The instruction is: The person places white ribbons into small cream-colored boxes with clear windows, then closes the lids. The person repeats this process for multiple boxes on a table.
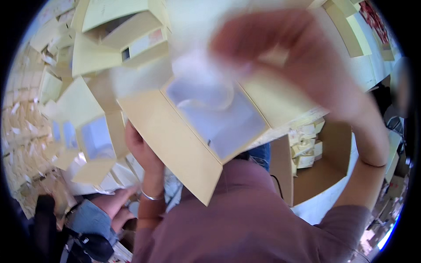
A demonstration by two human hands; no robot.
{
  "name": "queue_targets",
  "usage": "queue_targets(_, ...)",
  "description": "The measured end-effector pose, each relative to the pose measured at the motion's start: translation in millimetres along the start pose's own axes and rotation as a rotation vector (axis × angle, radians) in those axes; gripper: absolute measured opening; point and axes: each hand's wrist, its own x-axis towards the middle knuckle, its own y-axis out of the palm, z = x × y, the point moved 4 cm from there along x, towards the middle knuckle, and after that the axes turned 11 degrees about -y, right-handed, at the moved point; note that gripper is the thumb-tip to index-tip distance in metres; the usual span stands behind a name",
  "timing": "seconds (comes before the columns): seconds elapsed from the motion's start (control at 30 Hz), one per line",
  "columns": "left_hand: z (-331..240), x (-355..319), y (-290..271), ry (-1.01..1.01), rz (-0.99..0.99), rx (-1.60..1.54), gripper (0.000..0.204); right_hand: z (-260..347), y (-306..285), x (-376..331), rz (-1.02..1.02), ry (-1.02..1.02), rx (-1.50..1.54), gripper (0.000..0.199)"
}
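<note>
My left hand [142, 147] grips a cream cardboard box [175, 136] from its left side, the fingers partly hidden behind a panel. The box lies opened out, tilted in front of my chest, with a grey-blue inner face [219, 118] showing between two cream panels. A curved, clear-looking edge crosses that inner face. Above its far end my right hand [280, 52] is raised and smeared by motion. Its fingers are curled toward the thumb, beside a whitish blur [197, 65] that I cannot make out.
Other opened cream boxes [94, 136] stand on the left, with more [123, 30] at the far left. On the right, a brown carton [324, 175] holds several small pale packages [305, 147]. Another person's bare legs and denim shorts [92, 221] are at lower left.
</note>
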Motion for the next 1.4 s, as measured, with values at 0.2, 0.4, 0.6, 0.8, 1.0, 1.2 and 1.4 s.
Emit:
queue_targets(0.2, 24.5, -27.5, 3.7, 0.166, 0.372, 0.225, 0.034, -9.1, 63.9, -35.0, 0.600, 0.036, -0.197, 0.005)
queue_targets(0.4, 23.6, -40.7, 11.7, 0.238, 0.609, 0.515, 0.043, -8.6, 79.2, -45.1, 0.615, -0.130, -0.389, 0.004)
queue_targets(0.6, 19.7, -39.5, 16.4, 0.241, 0.599, 0.514, 0.040, -10.3, 84.6, -42.4, 0.621, -0.133, -0.441, 0.007)
queue_targets(0.8, 18.0, -40.4, 17.2, 0.231, 0.585, 0.512, 0.038, -9.6, 83.0, -40.0, 0.613, -0.178, -0.487, 0.004)
queue_targets(1.0, 16.4, -42.2, 16.3, 0.218, 0.579, 0.497, 0.036, -6.3, 87.8, -35.0, 0.621, -0.183, -0.462, 0.005)
queue_targets(1.2, 15.8, -44.8, 16.3, 0.186, 0.567, 0.462, 0.034, -9.8, 99.1, -37.7, 0.596, -0.112, -0.309, 0.010)
queue_targets(1.4, 20.3, -31.6, 0.1, -0.430, 0.262, -0.381, 0.030, 19.3, 98.4, -72.7, 0.117, -0.236, -0.598, 0.033)
